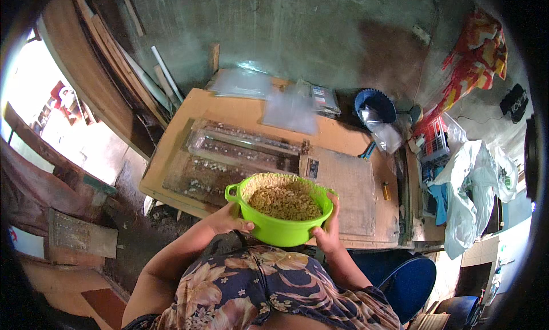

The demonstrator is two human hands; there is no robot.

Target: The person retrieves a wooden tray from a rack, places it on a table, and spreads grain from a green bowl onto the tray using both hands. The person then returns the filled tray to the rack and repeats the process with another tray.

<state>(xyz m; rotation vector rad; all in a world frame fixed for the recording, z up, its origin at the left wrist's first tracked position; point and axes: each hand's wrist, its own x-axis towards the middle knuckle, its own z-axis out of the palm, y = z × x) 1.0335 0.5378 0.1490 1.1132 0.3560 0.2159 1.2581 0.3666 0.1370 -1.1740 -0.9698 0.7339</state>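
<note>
Both hands hold a lime-green plastic bowl with loop handles, close in front of my body. My left hand grips its left side below the handle, thumb on the outer wall. On the right side, my right hand has its fingers up at the rim and its thumb on the wall. Crumbly, tan-yellow material lies in the bowl and clings to the inner wall. Beyond the bowl, a long clear tray or mould lies on a dark, stained board scattered with pale bits.
The wooden table carries clear plastic sheets or bags, a blue basket, a blue-handled cutter and a small yellow object. A blue barrel stands at the near right; white plastic bags hang farther right.
</note>
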